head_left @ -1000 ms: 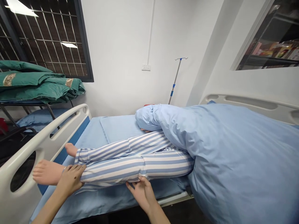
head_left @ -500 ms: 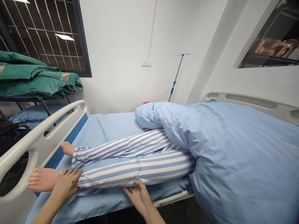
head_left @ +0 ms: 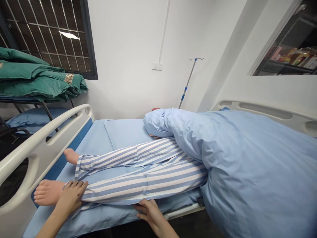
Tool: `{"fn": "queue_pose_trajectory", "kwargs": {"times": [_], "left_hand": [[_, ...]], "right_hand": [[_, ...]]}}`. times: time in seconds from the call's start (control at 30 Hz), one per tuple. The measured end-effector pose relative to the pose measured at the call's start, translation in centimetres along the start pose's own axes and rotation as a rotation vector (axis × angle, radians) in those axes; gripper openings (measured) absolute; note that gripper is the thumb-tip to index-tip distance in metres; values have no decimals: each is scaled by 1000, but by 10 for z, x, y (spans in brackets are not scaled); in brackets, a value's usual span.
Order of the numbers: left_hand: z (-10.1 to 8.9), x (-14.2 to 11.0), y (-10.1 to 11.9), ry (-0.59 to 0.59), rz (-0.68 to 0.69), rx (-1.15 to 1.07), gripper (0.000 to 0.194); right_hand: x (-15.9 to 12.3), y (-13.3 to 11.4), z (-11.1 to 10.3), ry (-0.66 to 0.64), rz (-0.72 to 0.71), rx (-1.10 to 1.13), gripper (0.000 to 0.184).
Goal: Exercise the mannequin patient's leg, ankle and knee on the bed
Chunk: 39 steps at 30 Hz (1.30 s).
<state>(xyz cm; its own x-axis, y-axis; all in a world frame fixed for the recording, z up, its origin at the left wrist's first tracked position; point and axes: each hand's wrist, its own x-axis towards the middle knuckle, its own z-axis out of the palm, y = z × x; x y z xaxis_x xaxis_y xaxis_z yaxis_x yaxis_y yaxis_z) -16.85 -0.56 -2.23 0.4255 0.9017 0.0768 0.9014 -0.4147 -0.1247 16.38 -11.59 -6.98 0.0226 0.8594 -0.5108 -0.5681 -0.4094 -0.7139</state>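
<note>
In the head view, the near leg (head_left: 116,192), in a blue-and-white striped trouser leg, lies on the bed sheet (head_left: 96,135). Its long axis runs left to right, foot to the left, hip end under the blue quilt (head_left: 242,158). The left hand (head_left: 71,197) holds it at the ankle, fingers bent over the cuff, thumb hidden. The right hand (head_left: 150,211) touches its near side around the knee, fingers loosely curved and parted. The far leg (head_left: 111,161) lies behind, angled apart towards the feet. Left of the feet stands the footboard (head_left: 58,129); the quilt's bulk covers the right. A drip pole (head_left: 189,77) rises beyond the bed, and green bedding (head_left: 39,81) lies far left. Print on the packages (head_left: 299,58) behind the right-hand window is too small to read.
</note>
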Motion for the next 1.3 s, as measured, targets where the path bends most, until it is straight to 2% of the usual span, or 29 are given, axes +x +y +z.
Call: {"fn": "queue_pose_trajectory", "kwargs": {"times": [0.07,0.1,0.17,0.3,0.33,0.4,0.57,0.7,0.9,1.07,1.3], "left_hand": [[4,-1,1,6,-1,22,46],[5,-1,1,7,-1,31,47],[5,-1,2,7,-1,43,47],[6,-2,3,23,-3,52,47],[6,-2,4,31,-4,53,47],[8,-3,5,48,-8,57,46],[9,-5,9,84,-26,67,49],[9,-7,12,116,-43,105,50],[13,-6,14,132,-49,142,50],[14,-6,16,134,-59,149,50],[13,-5,17,137,-67,161,49]], "right_hand": [[-5,-5,-8,45,-7,-249,20],[-9,-9,-12,44,-56,-385,21],[-17,-23,-15,22,-284,-678,22],[-22,-59,-5,69,-919,-1227,23],[-18,-66,-1,86,-1013,-1328,24],[-7,-76,7,116,-1110,-1483,21],[22,-77,16,215,-1122,-1629,9],[27,-72,15,234,-1113,-1624,9],[24,-70,18,149,-1130,-1555,10],[21,-71,29,101,-1145,-1503,10],[20,-67,41,43,-1118,-1546,8]]}}
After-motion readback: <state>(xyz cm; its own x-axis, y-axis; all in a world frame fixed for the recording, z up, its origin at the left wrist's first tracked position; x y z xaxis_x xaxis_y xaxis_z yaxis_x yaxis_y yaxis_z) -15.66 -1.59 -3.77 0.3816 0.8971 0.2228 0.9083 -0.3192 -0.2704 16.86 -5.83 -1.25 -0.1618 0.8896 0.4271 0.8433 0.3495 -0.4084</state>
